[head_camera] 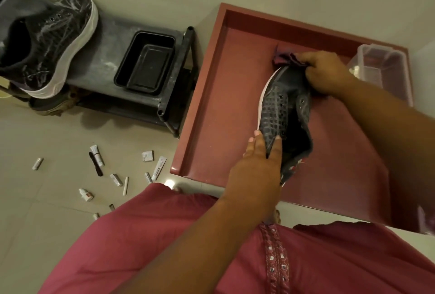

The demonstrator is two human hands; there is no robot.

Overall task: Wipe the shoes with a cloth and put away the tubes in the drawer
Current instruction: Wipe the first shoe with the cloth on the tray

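A dark grey checked shoe point(283, 105) with a white sole is held above the open reddish drawer point(211, 95). My left hand point(256, 164) grips the shoe's heel end, thumb inside the opening. My right hand point(326, 72) clutches a maroon cloth point(286, 57) and presses it against the shoe's toe. The second shoe point(51, 41) of the pair lies on a dark rack at the far left. Several small tubes point(159, 167) and boxes lie scattered on the floor to the left of the drawer.
A black plastic tray point(146, 67) sits on the dark shoe rack point(174, 95) beside the drawer. A clear plastic container point(386, 70) stands in the drawer's far right corner. More footwear sits on the rack's lower shelf. My pink clothing fills the lower view.
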